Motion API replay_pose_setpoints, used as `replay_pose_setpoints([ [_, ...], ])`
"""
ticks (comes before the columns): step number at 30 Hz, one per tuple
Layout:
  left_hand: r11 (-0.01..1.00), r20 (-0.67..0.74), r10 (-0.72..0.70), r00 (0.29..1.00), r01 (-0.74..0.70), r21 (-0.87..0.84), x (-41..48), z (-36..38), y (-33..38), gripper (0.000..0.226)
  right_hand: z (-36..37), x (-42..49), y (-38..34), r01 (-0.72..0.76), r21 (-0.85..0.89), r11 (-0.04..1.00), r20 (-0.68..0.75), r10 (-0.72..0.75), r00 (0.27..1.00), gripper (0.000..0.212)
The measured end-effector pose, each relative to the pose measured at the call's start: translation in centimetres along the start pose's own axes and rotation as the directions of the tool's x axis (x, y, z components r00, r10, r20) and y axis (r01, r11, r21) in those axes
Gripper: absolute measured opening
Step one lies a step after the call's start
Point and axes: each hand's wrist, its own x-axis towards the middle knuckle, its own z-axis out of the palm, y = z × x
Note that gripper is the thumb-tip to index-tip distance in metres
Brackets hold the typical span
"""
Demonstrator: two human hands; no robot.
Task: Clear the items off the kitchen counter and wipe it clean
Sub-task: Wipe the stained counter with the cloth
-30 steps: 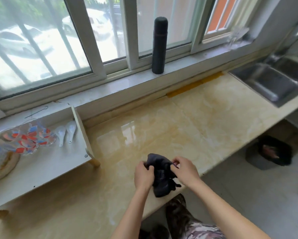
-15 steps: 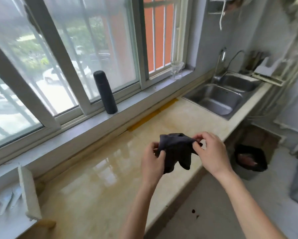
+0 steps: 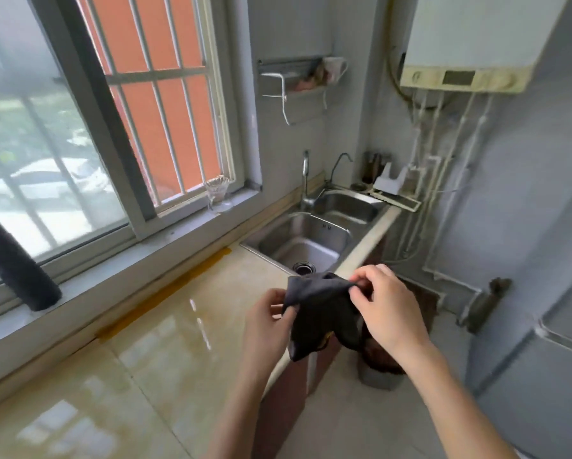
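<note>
A dark grey cloth (image 3: 317,309) hangs in the air over the counter's front edge, held between both hands. My left hand (image 3: 266,321) pinches its left side and my right hand (image 3: 385,308) pinches its upper right corner. Under them lies the glossy beige marble counter (image 3: 152,359), wet and shiny, running from lower left towards the sink.
A steel double sink (image 3: 306,240) with a tap (image 3: 306,180) lies at the counter's far end. A black flask (image 3: 16,265) and a clear glass (image 3: 216,193) stand on the windowsill. A bin (image 3: 382,366) sits on the floor below the cloth. A fridge (image 3: 543,359) stands at right.
I have turned right, from the shelf end towards the sink. Both hands lifted the cloth off the counter and have spread it out in the air.
</note>
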Motion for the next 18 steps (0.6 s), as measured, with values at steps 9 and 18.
replay_pose_setpoints([
  [9,0.982,-0.051,0.151,0.987,-0.144,0.125,11.6,8.6,3.4,0.012,-1.3,12.6,7.7,-0.012,0.089,0.996,-0.059,0.017,0.998,0.011],
  [18,0.941,-0.172,0.331,0.928,-0.311,0.134,29.6,14.1,6.5,0.011,0.9,30.9,11.4,0.218,0.164,0.962,-0.317,-0.158,0.935,0.009],
])
